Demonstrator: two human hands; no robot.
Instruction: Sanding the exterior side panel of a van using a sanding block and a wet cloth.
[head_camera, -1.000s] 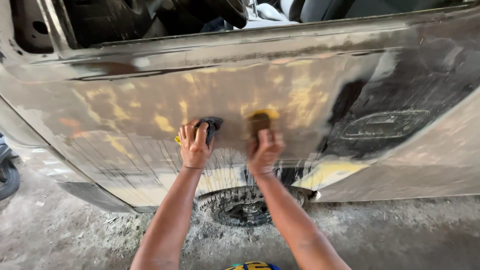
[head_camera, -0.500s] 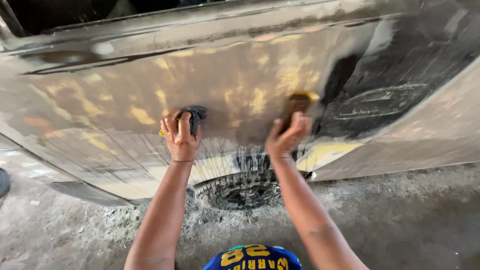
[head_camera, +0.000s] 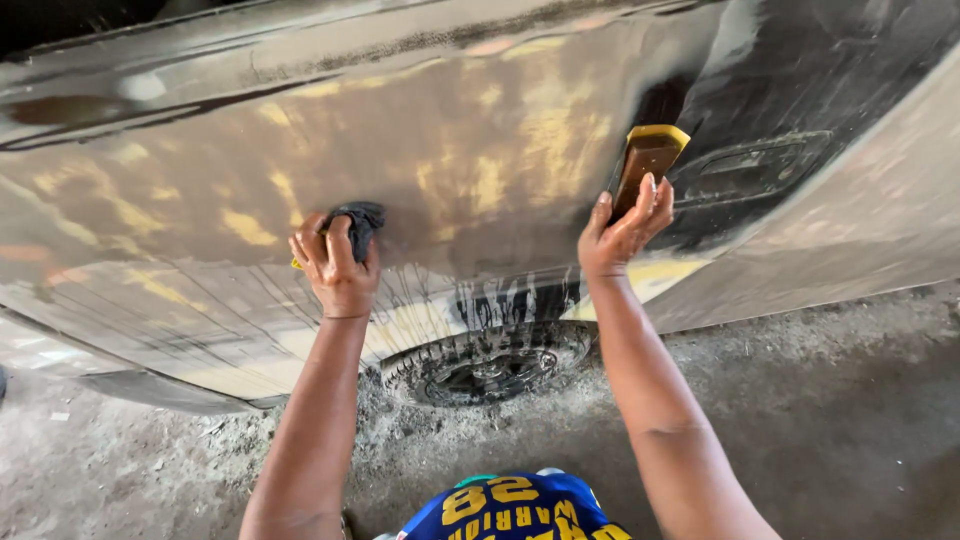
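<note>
Our right grip (head_camera: 625, 215) pinches a yellow-backed sanding block (head_camera: 647, 165), now swept out towards 2 o'clock on the car door panel (head_camera: 450, 150) from beside our left grip (head_camera: 338, 262), which stays pressed on a dark wet cloth (head_camera: 357, 222). We widen the sanded patch. Something yellow under the cloth is mostly hidden.

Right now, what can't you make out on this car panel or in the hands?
Head view:
- The dark cloth in the left hand: mostly covered by fingers.
- The sanding block under the right hand: working face turned away.
- The car panel: cut off at the frame edges.
</note>
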